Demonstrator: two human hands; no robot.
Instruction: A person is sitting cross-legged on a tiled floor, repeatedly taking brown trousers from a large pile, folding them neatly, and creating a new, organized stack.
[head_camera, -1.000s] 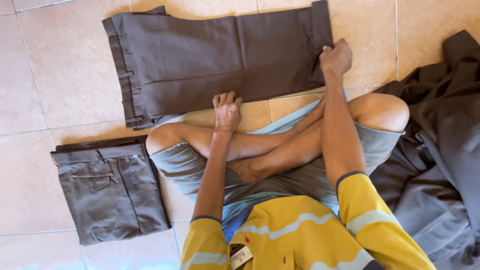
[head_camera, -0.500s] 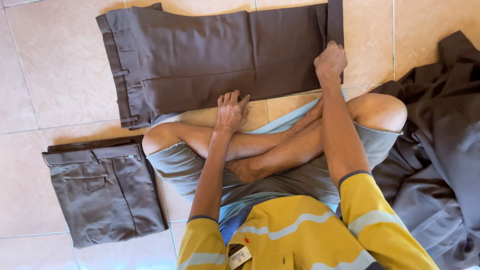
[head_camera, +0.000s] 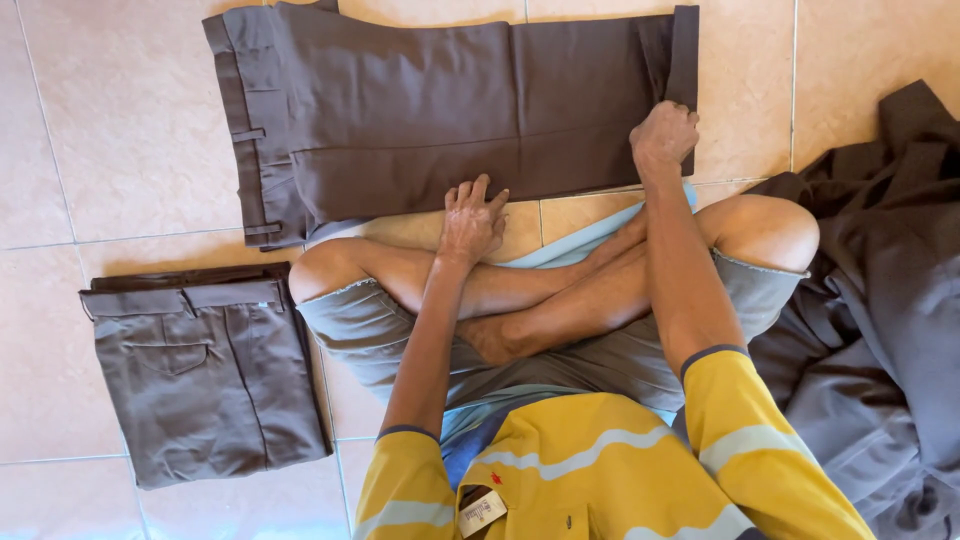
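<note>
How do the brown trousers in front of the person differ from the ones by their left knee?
The spread trousers lie long and flat, folded only lengthwise; the folded trousers are a compact stack. The right hand grips the spread pair's leg end, with the left hand at its near edge; nothing touches the folded pair. Both are dark brown and lie on the tiled floor.

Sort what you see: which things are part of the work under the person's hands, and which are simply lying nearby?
In hand:
- flat-laid brown fabric trousers, right hand gripping the leg end
- left hand at the trousers' near edge

Lying about:
- folded brown trousers stack on the left
- loose heap of dark brown garments on the right
- beige tiled floor
</note>
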